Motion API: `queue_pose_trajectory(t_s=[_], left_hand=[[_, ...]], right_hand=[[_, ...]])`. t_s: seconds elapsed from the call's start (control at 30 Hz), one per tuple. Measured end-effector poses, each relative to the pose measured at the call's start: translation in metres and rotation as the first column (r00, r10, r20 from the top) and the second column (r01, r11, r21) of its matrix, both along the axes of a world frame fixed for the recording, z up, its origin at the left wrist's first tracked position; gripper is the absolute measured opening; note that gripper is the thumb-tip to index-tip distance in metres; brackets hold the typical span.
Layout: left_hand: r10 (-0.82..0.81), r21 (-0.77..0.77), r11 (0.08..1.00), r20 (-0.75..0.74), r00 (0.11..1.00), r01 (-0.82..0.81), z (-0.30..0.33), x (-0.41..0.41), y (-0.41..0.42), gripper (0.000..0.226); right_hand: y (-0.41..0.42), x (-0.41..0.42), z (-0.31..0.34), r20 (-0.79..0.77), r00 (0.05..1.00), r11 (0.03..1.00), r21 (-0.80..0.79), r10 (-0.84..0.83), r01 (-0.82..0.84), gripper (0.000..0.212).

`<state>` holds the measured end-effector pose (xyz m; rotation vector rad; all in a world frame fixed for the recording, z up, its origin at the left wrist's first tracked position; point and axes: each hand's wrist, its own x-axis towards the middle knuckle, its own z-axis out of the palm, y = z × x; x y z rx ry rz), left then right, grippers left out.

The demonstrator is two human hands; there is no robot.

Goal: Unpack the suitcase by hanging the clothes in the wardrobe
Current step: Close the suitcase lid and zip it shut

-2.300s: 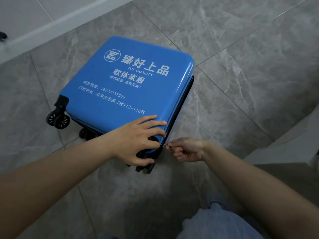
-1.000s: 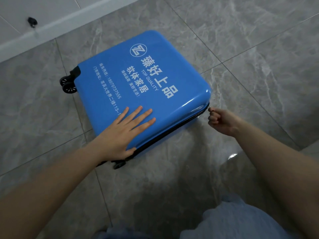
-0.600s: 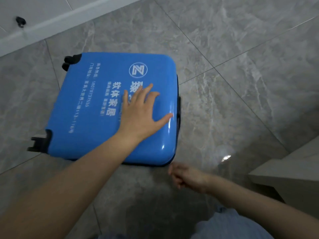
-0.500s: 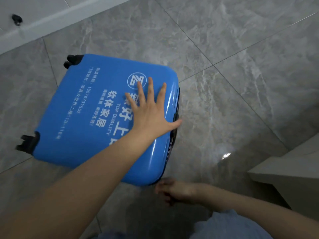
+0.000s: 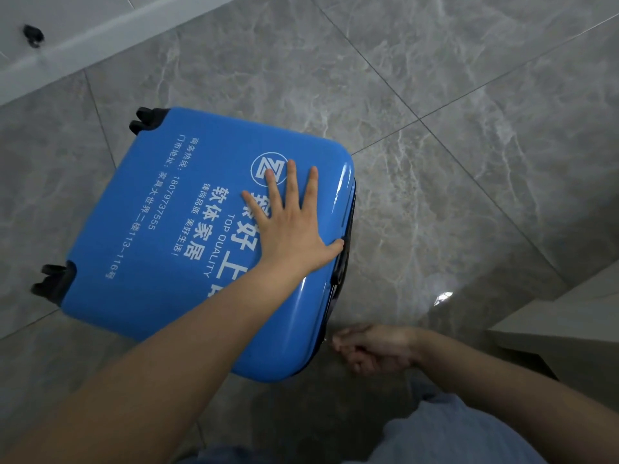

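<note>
A blue hard-shell suitcase (image 5: 160, 236) lies flat and closed on the grey floor, with white lettering on its lid and black wheels at its left end. My left hand (image 5: 291, 226) presses flat on the lid near the right edge, fingers straight and spread. My right hand (image 5: 371, 346) is curled at the suitcase's near right corner, its thumb and fingers pinching the small zipper pull (image 5: 325, 338) at the dark seam. No clothes or wardrobe are visible.
Grey marble-look floor tiles (image 5: 435, 112) surround the suitcase. A white baseboard (image 5: 100, 38) runs along the top left, with a small black object (image 5: 32, 35) on the wall. A pale furniture edge (image 5: 562, 329) juts in at the right. My knee in light jeans (image 5: 452, 433) is below.
The suitcase has turned on the floor under my left hand. My right hand has travelled along the zipper seam, round to the near right corner.
</note>
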<state>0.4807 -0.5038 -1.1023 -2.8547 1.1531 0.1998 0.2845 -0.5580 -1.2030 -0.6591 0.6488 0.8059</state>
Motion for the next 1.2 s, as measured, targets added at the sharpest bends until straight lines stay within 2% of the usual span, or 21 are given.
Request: queue_pose_trajectory(t_s=[0.13, 0.3, 0.43, 0.63, 0.77, 0.83, 0.93, 1.0, 1.03, 1.1, 1.2], left_hand=[[-0.016, 0.014, 1.0, -0.014, 1.0, 0.016, 0.003, -0.004, -0.001, 0.119], [-0.105, 0.024, 0.994, -0.007, 0.994, 0.106, 0.002, -0.024, 0.011, 0.121], [-0.199, 0.047, 0.979, 0.009, 0.98, 0.198, 0.001, -0.028, 0.018, 0.121], [-0.392, 0.059, 0.918, -0.005, 0.92, 0.392, 0.008, 0.004, 0.022, 0.118], [-0.57, 0.076, 0.819, -0.01, 0.822, 0.569, 0.014, 0.042, 0.045, 0.114], [-0.599, 0.003, 0.801, -0.01, 0.8, 0.599, 0.016, 0.06, 0.054, 0.102], [-0.485, -0.323, 0.813, 0.085, 0.87, 0.484, 0.014, 0.052, 0.047, 0.063], [-0.303, -0.4, 0.866, 0.056, 0.951, 0.3, 0.011, 0.029, 0.031, 0.061], [-0.231, -0.346, 0.909, 0.044, 0.972, 0.232, 0.009, 0.016, 0.024, 0.07], [-0.184, -0.166, 0.967, 0.075, 0.98, 0.194, 0.002, 0.002, 0.02, 0.09], [-0.211, -0.047, 0.976, 0.08, 0.974, 0.215, -0.001, 0.003, 0.025, 0.099]], right_hand=[[-0.034, 0.023, 0.014, 0.012, 0.993, 0.992, -0.038, -0.12, 0.12, 0.022], [-0.107, 0.061, 0.021, 0.06, 0.899, 0.889, -0.131, -0.435, 0.439, 0.016], [-0.132, 0.063, 0.026, 0.078, 0.889, 0.873, -0.167, -0.451, 0.458, 0.02], [-0.094, 0.047, 0.02, 0.144, 0.835, 0.815, -0.183, -0.531, 0.55, 0.024], [-0.063, 0.046, 0.017, 0.201, 0.869, 0.845, -0.217, -0.452, 0.489, 0.026], [-0.045, 0.048, 0.016, 0.227, 0.9, 0.87, -0.251, -0.373, 0.424, 0.026], [-0.017, 0.05, 0.016, 0.234, 0.948, 0.915, -0.292, -0.215, 0.28, 0.027], [-0.001, 0.051, 0.017, 0.238, 0.968, 0.924, -0.347, -0.079, 0.161, 0.027], [0.005, 0.052, 0.017, 0.24, 0.971, 0.921, -0.374, -0.015, 0.107, 0.028], [0.012, 0.051, 0.019, 0.246, 0.968, 0.915, -0.399, 0.05, 0.054, 0.029], [0.013, 0.047, 0.02, 0.226, 0.974, 0.931, -0.355, -0.009, 0.091, 0.03]])
